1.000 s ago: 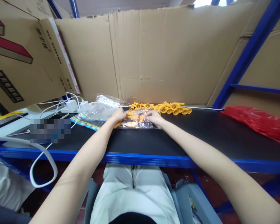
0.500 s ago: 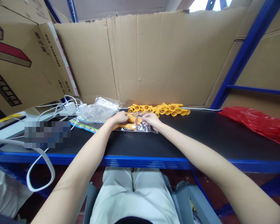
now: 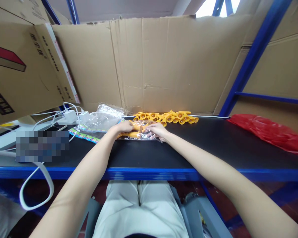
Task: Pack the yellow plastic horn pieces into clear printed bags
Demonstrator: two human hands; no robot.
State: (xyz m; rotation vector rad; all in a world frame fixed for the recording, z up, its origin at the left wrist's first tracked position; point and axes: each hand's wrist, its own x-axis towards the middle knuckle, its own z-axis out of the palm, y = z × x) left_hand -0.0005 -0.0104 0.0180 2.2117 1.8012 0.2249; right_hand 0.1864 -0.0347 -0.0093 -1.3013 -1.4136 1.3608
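Note:
A clear plastic bag [image 3: 151, 136] lies on the black shelf top in front of me, with several yellow trumpet-shaped pieces [image 3: 132, 135] in it. My left hand [image 3: 124, 126] is closed over the bag's left part, its fingers curled against the yellow pieces; the fingertips are partly hidden. From the right, my right hand [image 3: 158, 130] grips the crinkled film at the bag's other end, close to the flared end of a yellow piece. Just behind the hands lies a pile of loose yellow trumpet-shaped pieces [image 3: 180, 118].
More clear bags [image 3: 103, 115] with a colourful printed strip [image 3: 85, 136] lie left. White chargers and cables [image 3: 70, 115] sit beyond them, near a pixelated patch. A red plastic bag [image 3: 268, 132] lies right. Cardboard [image 3: 164, 66] walls the back; a blue rail [image 3: 149, 174] edges the front.
The whole view has shifted slightly. My right hand has moved a little closer to the yellow pieces, and its fingers now lie lower over the bag. My left hand keeps its hold.

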